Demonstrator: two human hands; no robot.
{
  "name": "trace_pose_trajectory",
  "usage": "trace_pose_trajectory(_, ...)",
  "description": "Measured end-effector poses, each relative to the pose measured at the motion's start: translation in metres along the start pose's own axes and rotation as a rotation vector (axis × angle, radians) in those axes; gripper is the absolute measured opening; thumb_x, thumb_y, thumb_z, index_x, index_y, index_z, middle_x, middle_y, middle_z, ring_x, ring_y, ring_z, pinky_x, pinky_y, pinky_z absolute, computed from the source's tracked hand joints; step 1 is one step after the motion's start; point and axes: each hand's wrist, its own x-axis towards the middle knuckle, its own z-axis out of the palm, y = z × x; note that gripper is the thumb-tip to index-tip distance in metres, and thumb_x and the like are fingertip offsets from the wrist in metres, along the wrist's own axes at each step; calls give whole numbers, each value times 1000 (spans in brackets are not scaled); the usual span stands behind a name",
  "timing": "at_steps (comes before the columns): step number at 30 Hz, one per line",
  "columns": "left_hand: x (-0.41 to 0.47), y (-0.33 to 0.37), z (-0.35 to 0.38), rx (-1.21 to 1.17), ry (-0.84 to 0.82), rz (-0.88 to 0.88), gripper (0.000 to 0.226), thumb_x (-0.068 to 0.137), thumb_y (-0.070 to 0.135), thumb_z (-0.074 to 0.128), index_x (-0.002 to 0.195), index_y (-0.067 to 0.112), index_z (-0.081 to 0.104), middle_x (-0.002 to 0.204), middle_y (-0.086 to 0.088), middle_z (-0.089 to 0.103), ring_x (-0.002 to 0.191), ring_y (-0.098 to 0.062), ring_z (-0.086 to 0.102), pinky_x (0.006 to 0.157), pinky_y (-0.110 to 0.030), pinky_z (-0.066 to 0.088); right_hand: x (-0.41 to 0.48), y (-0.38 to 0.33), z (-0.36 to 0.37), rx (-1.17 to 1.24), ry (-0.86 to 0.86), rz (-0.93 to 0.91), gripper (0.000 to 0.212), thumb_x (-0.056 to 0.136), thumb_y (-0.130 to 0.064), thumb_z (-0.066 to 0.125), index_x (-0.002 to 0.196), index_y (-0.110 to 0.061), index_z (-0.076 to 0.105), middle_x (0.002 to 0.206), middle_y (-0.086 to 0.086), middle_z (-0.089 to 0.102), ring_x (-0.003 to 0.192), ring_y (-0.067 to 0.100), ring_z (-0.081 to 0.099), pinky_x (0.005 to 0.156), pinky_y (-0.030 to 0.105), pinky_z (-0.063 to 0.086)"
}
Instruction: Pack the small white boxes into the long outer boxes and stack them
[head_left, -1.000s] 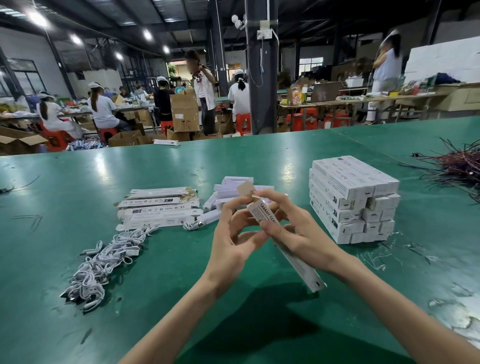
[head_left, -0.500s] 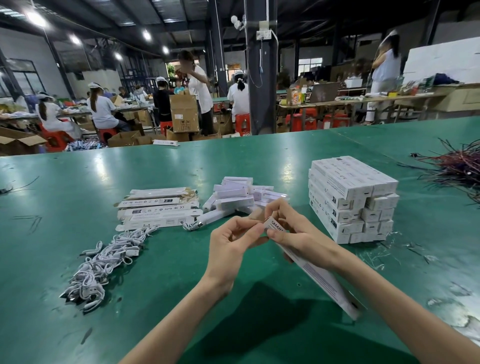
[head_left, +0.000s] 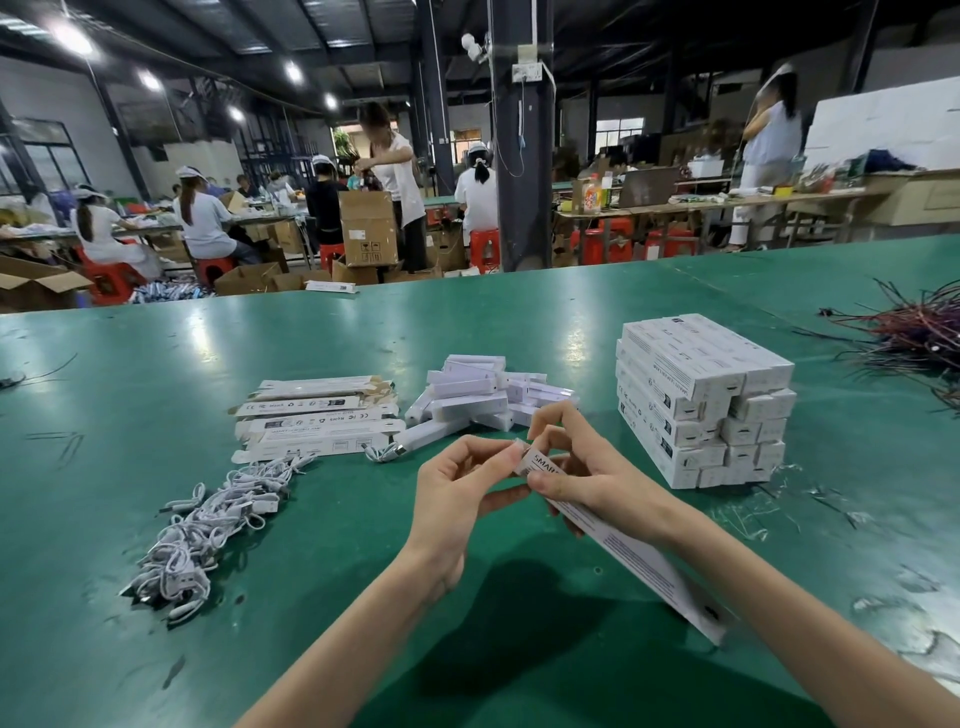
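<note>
Both hands are up over the green table (head_left: 337, 649), and together they hold one long outer box (head_left: 636, 558). The right hand (head_left: 587, 480) has its fingers curled round the box near its far end. The box slants down under that wrist toward the near right. The left hand (head_left: 457, 491) has bent fingers and pinches the tip of the same end. It may have the little end flap, but that part is too small to be sure. Behind the hands lies a loose pile of small white boxes (head_left: 478, 395). Left of the pile are flat outer boxes (head_left: 317, 423) laid side by side, and near them a heap of white cables (head_left: 208, 530). To the right stands a neat stack of packed boxes (head_left: 696, 405), well apart from a bunch of dark wires (head_left: 919, 332).
</note>
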Motion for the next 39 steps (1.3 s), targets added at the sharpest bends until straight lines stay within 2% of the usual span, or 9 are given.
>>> trace_pose_trajectory(12,2,-2,-3,73,-25,-7,18,83,3,66,68,10,74,81,-13,73,74,-20,70,69,-29,58,2,9,-3,-32,-23,59,31,86,-24,64,109,-29,44,86,-12,55,76,11,56,68,26,49)
trace_pose_trajectory(20,1,-12,-3,313,-171,-46,30,85,5,64,111,19,68,116,-2,69,108,-11,61,91,-27,52,5,14,-10,121,34,285,28,92,-12,63,112,-24,47,101,16,49,65,29,58,47,32,51)
trace_pose_trajectory(25,-9,-29,1,1061,-345,500,79,81,15,69,143,39,26,152,5,22,141,-10,19,114,-25,24,14,26,5,215,222,426,16,97,-9,53,112,-5,51,87,16,55,65,30,58,59,36,54)
trace_pose_trajectory(27,-10,-33,2,1208,-428,769,71,80,14,72,144,19,40,148,-3,37,136,-20,33,113,-36,32,14,30,5,237,282,474,14,97,-7,50,107,3,50,93,22,58,72,34,61,63,38,54)
trace_pose_trajectory(30,-9,-31,6,1102,-366,862,50,76,4,78,123,4,62,123,-6,62,115,-23,56,95,-39,48,14,28,5,311,281,536,27,102,-24,47,79,-8,46,66,9,47,54,17,48,49,24,42)
trace_pose_trajectory(32,-8,-30,6,1043,-260,883,40,77,10,79,115,2,66,113,-6,66,105,-22,62,89,-38,51,15,24,7,377,302,582,27,103,-28,42,84,-10,49,67,7,49,55,16,49,45,21,42)
trace_pose_trajectory(35,-6,-22,2,984,-126,835,34,83,33,70,106,8,69,105,1,66,95,-16,63,81,-34,53,15,30,9,118,300,506,19,98,-13,44,115,-10,53,109,11,55,92,16,57,73,20,52)
trace_pose_trajectory(37,-2,-18,-4,985,-59,809,35,81,40,69,98,10,70,99,4,66,90,-14,63,78,-32,53,13,28,9,-113,281,355,44,90,-2,50,130,-21,48,135,3,42,125,12,43,103,25,36)
trace_pose_trajectory(39,2,-17,-10,984,-26,788,38,77,42,76,94,9,71,93,2,66,84,-17,63,74,-35,53,9,22,12,-155,184,189,57,83,-15,66,134,-28,45,139,-10,42,133,3,37,108,21,28)
